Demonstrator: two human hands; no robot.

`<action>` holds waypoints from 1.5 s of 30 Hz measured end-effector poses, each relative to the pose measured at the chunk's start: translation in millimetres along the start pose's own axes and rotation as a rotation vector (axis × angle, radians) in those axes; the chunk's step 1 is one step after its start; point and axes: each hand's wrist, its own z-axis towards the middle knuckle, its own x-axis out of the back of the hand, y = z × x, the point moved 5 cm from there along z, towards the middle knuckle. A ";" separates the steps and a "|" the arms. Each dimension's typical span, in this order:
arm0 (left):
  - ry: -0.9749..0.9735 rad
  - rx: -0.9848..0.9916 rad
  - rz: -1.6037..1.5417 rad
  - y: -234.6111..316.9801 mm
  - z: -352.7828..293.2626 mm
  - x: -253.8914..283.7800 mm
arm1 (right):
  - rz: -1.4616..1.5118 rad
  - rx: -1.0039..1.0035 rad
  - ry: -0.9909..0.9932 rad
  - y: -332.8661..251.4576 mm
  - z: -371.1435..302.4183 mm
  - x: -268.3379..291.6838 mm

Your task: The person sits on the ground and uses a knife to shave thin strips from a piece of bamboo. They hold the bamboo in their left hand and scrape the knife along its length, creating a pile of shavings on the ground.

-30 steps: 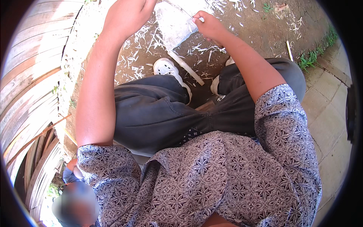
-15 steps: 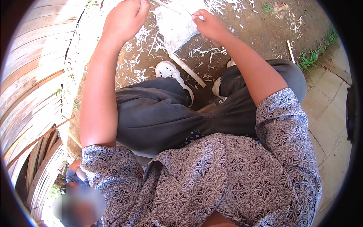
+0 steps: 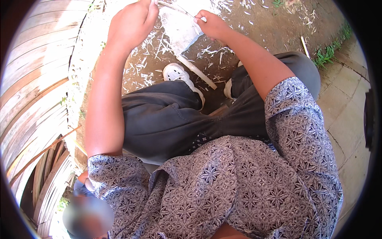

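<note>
Bamboo strip [image 3: 181,8] is stretching taut between both hands: left hand [image 3: 131,24] is fisting one end, right hand [image 3: 213,24] fingers are pinching the other, steadying it above shavings [image 3: 151,44].

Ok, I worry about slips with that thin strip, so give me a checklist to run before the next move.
1. Left hand closed on the thin strip: ok.
2. Right hand pinching the strip's other end: ok.
3. Strip straight between the hands: ok.
4. Blade or tool in either hand: cannot tell.
5. White shoe away from the hands: ok.
6. Ground free of litter: not ok, pale shavings lie scattered.
</note>
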 end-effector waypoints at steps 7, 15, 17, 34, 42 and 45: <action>0.047 0.037 -0.042 -20.1 -2.4 -14.9 | 0.015 -0.022 0.002 10.5 -1.2 1.0; -0.011 0.132 -0.084 -31.9 -5.0 -12.7 | 0.067 -0.132 -0.065 19.3 -12.9 6.1; -0.010 0.115 -0.086 -28.6 -3.1 -11.1 | 0.102 -0.082 -0.057 4.1 -10.2 6.7; 0.018 0.030 -0.045 -23.5 -3.1 -14.6 | -0.164 0.091 0.158 42.8 14.8 -1.9; -0.011 0.076 -0.064 -30.0 -0.2 -9.6 | 0.028 -0.123 0.099 31.4 -2.2 10.0; -0.018 0.055 -0.092 -22.8 -0.4 -9.5 | 0.174 -0.087 0.092 14.0 4.0 13.7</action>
